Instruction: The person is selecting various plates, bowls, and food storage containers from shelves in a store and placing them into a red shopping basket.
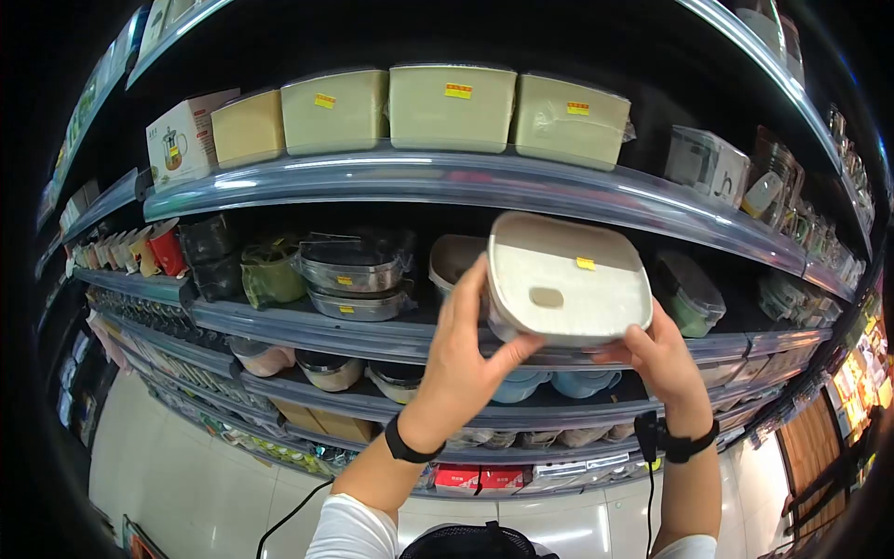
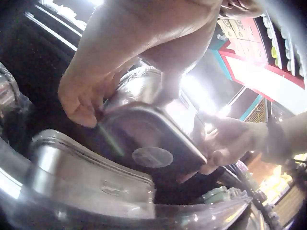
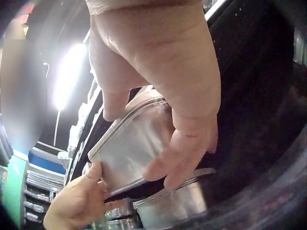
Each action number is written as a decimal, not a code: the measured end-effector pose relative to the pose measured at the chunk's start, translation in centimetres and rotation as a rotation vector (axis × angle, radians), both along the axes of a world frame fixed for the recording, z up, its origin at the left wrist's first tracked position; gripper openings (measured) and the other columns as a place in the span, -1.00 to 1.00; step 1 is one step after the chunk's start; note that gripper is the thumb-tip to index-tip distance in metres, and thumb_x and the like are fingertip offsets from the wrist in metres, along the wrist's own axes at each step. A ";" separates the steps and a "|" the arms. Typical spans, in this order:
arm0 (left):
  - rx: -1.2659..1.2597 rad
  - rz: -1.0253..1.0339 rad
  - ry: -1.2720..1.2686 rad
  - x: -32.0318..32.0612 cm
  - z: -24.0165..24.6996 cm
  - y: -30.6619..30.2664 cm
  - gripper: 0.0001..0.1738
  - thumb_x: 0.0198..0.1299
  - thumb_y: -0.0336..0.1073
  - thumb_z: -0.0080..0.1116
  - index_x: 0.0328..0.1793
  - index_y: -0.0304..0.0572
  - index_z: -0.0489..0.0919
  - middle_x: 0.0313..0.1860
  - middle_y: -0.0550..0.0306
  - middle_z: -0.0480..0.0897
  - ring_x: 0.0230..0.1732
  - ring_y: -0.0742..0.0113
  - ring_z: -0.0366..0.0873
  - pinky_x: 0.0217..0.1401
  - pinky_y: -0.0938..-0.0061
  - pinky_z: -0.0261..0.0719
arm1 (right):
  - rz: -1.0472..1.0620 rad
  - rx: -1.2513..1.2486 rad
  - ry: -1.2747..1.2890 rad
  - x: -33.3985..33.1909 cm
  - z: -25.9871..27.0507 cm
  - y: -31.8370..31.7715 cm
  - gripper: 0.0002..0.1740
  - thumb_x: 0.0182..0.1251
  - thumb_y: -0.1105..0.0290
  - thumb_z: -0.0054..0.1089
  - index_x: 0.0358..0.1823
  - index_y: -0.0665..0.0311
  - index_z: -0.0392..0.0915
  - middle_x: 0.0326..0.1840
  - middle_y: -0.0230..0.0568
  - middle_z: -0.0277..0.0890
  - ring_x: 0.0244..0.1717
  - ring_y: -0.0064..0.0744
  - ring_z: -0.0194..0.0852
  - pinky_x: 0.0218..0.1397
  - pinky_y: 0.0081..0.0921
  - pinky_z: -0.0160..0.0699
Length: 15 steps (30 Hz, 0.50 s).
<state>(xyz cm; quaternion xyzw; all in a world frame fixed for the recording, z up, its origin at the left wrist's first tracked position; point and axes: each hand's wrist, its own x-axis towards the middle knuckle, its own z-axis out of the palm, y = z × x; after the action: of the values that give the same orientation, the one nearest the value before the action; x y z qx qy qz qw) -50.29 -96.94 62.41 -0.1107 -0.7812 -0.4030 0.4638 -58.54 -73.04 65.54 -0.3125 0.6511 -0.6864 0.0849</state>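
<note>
Both hands hold a rectangular metal lunch box (image 1: 605, 307) in front of the middle shelf, its cream lid tilted toward me. The lid carries a small yellow price sticker (image 1: 585, 264) and an oval inset. My left hand (image 1: 461, 349) grips the left side, thumb at the near lower edge. At the near right corner, my right hand (image 1: 669, 363) holds it between thumb and fingers. From the left wrist view, the dark underside with an oval label (image 2: 152, 156) shows. Behind it on the shelf sits a similar lunch box (image 1: 451, 261), partly hidden.
Pale green bins (image 1: 452, 107) line the shelf above, whose clear plastic edge (image 1: 447, 172) juts out. Wrapped metal containers (image 1: 349, 275) stand to the left, a dark-lidded green container (image 1: 689, 293) to the right. Blue bowls (image 1: 585, 383) sit on the shelf below.
</note>
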 end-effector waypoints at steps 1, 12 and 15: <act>-0.071 0.084 0.045 -0.8 0.1 -1.0 -0.15 0.08 -0.08 0.45 0.42 -0.27 0.32 0.17 -0.09 0.47 0.18 0.00 0.39 0.24 0.22 0.37 | 0.022 0.074 0.019 -0.7 0.5 -0.9 -0.25 0.31 0.24 0.31 0.41 0.43 0.18 0.14 -0.01 0.50 -0.03 -0.28 0.63 -0.07 -0.39 0.73; -0.210 0.450 -0.009 -4.2 1.5 -5.1 -0.34 0.08 0.05 0.38 0.18 -0.26 0.54 0.03 -0.12 0.60 0.14 -0.14 0.44 0.22 0.03 0.25 | -0.272 0.162 0.405 -7.3 -0.4 -7.9 -0.28 0.11 0.18 0.50 0.20 0.47 0.44 0.04 -0.06 0.58 0.01 -0.32 0.51 0.16 -0.43 0.45; -0.247 0.549 -0.026 -4.3 1.1 -5.0 -0.41 0.09 -0.01 0.37 0.13 -0.27 0.55 0.00 -0.10 0.60 0.11 -0.13 0.46 0.17 0.02 0.26 | -0.259 0.171 0.420 -7.6 -0.7 -8.2 -0.40 0.21 0.26 0.43 0.22 0.39 0.46 0.04 -0.18 0.59 0.02 -0.40 0.47 0.19 -0.41 0.42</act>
<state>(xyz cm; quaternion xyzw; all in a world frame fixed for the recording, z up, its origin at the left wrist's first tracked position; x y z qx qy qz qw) -54.63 -101.94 63.52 0.0544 -0.8307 -0.1658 0.5286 -66.13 -81.22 64.80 -0.3536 0.7449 -0.5541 -0.1146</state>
